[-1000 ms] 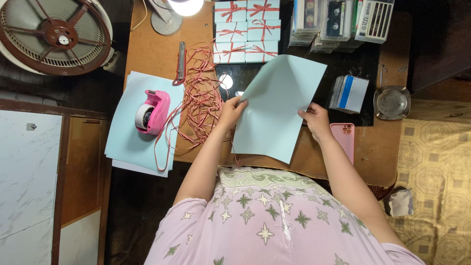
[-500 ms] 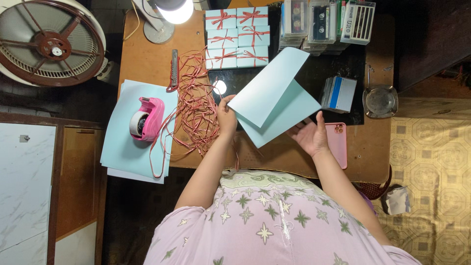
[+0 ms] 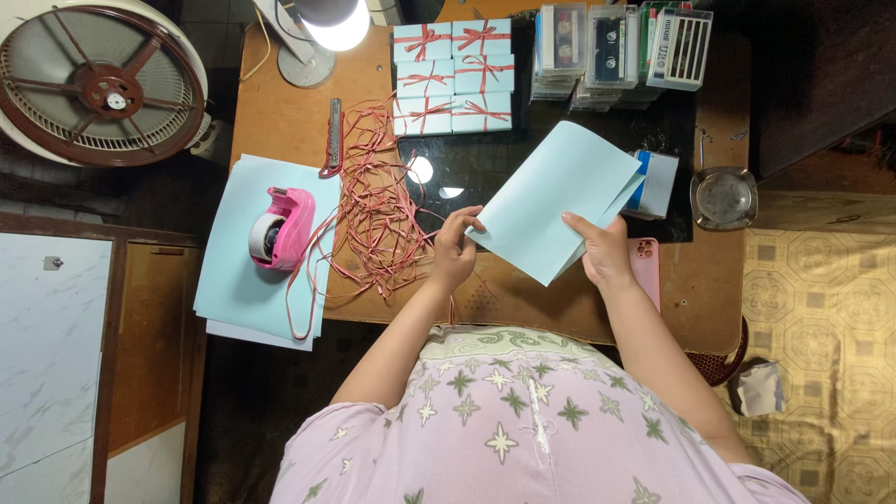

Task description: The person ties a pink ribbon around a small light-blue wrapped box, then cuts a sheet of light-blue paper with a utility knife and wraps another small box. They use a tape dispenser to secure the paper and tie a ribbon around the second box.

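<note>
1. Six small boxes (image 3: pixel 453 77), wrapped in light blue paper and tied with red ribbon, stand in two columns at the far edge of the tabletop (image 3: pixel 280 112); these look finished.
2. A light blue paper sheet (image 3: pixel 558 199) is folded over on itself and held above the dark mat (image 3: pixel 485 168), between both hands.
3. The left hand (image 3: pixel 455 247) has its grip closed on the sheet's near left corner; the right hand (image 3: pixel 607 250) pinches the sheet's right edge, thumb on top.
4. Nothing lies inside the fold as far as can be seen, so by my judgement this sheet is only at the folding stage.
5. Supplies remaining: a stack of blue sheets (image 3: pixel 233 280) at the left, with a pink tape dispenser (image 3: pixel 280 227) on top, loose red ribbon strands (image 3: pixel 378 210) and a utility knife (image 3: pixel 333 135).
6. Cassette cases (image 3: pixel 616 47) are stacked at the back, unwrapped.
</note>
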